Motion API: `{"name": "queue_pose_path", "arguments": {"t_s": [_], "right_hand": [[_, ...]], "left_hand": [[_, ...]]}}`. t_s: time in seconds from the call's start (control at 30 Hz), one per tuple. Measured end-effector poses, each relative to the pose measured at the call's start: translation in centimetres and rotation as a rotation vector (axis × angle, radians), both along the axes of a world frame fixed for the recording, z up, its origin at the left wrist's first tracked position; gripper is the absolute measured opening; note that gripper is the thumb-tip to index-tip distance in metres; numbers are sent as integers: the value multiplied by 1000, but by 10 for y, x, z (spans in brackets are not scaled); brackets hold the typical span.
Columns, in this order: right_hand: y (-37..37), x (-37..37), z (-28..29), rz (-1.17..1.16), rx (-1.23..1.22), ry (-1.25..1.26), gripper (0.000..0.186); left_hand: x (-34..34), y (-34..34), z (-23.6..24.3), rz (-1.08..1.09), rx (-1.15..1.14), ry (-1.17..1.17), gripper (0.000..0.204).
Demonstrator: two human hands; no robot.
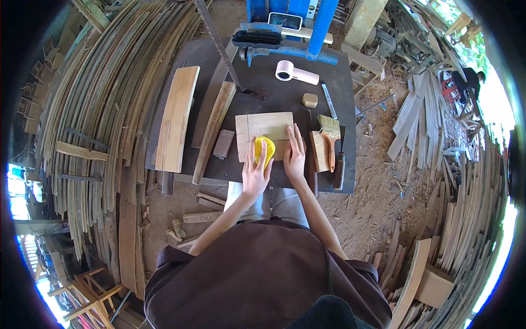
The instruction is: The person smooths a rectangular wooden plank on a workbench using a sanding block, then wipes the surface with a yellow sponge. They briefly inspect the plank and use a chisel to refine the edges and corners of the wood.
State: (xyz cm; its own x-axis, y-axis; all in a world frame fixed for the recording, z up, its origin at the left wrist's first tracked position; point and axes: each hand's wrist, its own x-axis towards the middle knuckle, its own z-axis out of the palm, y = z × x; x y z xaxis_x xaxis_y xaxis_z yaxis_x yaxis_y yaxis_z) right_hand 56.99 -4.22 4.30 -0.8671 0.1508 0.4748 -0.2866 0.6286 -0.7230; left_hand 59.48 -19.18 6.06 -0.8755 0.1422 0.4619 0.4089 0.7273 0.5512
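A pale wooden board (263, 122) lies flat on the dark bench top in front of me. On its near part my left hand (254, 174) grips a yellow sponge-like pad (267, 147), its fingers curved over the pad. My right hand (295, 158) rests at the board's right edge with fingers stretched out and nothing in them. Close by on the left sits a small greyish-brown block (223, 143). To the right are a brush (330, 127) with light bristles and a wooden-bodied tool (319, 151) beside it.
The dark bench (263, 94) also bears a long plank (178, 120), a narrow wooden bar (215, 131), a small tan block (309, 100), a marker (329, 98) and a pink handheld device (296, 73). A saw blade (219, 46) rises through the bench near blue machine parts (323, 27). Stacked timber (109, 109) stands left.
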Motion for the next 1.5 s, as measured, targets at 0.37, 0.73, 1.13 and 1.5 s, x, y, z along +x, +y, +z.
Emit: {"name": "queue_pose_path", "arguments": {"t_s": [0.37, 0.73, 1.13, 1.5], "right_hand": [[-1, -3, -5, -10, 21, 18, 57], [1, 0, 0, 9, -9, 7, 57], [-1, -3, -5, -8, 24, 20, 53], [-2, 1, 7, 26, -191, -29, 60]], "left_hand": [[-74, 23, 20, 45, 4, 106, 63], [-26, -14, 7, -70, -141, 114, 66], [-59, -14, 19, -91, -135, 125, 60], [-70, -46, 26, -131, -278, 167, 54]]}}
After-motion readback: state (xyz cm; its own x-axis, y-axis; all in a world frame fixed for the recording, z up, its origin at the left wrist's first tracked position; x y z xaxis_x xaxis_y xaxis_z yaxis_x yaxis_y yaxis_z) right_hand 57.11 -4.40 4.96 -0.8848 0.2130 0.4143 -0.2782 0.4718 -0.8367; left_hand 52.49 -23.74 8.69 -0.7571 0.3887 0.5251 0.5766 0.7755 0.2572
